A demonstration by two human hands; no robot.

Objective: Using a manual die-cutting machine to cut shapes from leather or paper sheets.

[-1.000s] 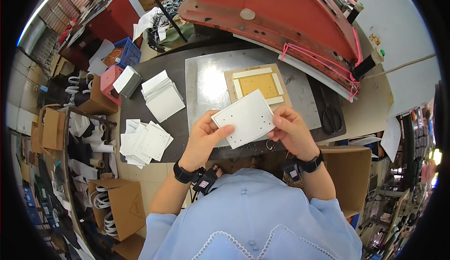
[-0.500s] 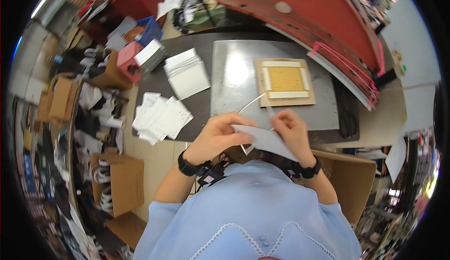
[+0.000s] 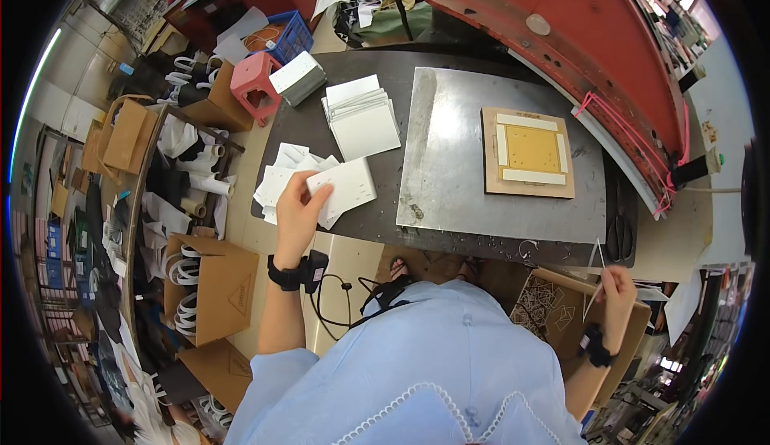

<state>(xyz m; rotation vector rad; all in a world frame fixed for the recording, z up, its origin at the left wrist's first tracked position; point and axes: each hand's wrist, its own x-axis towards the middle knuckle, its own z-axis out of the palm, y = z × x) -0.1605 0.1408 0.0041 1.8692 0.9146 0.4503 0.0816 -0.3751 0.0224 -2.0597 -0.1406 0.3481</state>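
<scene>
At the left part of the table my left hand (image 3: 297, 214) pinches a white card (image 3: 345, 187) with small holes, thumb on top. It is over a loose pile of similar cards (image 3: 277, 182). My right hand (image 3: 616, 291), fingers closed, holds a thin white offcut strip (image 3: 601, 254) at the right, above an open cardboard box (image 3: 634, 329). Thin white offcuts (image 3: 549, 305) lie in that box. A wooden die board (image 3: 525, 188) with a yellow centre and pale strips around it rests on the metal plate (image 3: 449, 164).
Behind the loose pile sit a stack of white cards (image 3: 365, 124) and another white stack (image 3: 298, 80). Scissors (image 3: 619, 236) lie at the table's right edge. A big red machine part (image 3: 553, 52) rises at the back right. A pink stool (image 3: 255, 84) stands beyond the table's left edge.
My hands have parted from in front of my body. The left has carried the card left to the loose pile; the right has taken the thin strip right, over the box.
</scene>
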